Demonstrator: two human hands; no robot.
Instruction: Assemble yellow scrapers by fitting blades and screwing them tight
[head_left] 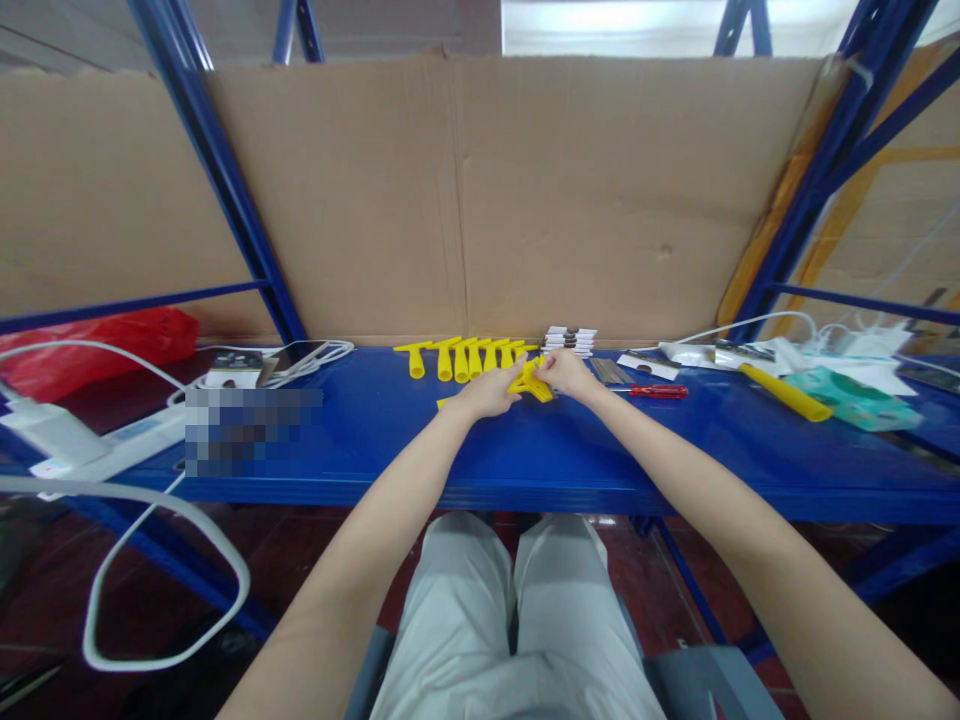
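Over the middle of the blue table, both hands are closed on one yellow T-shaped plastic tool (535,384). My left hand (489,394) grips it from the left, and my right hand (567,373) pinches its upper right part. Fingers hide some of the tool. Behind my left hand stands a row of several similar yellow T-shaped tools (460,360). Another bit of yellow (444,404) pokes out by my left hand, mostly covered. To the right of my right hand lie thin grey metal strips (611,371) and a red-handled screwdriver (658,392).
A stack of small white cards (570,340) sits behind my right hand. Further right are a white packet (649,366), a yellow tube (787,392) and a green pack (855,398). White cables, a power strip (124,443) and a red bag (112,350) occupy the left. Cardboard (570,200) walls the back.
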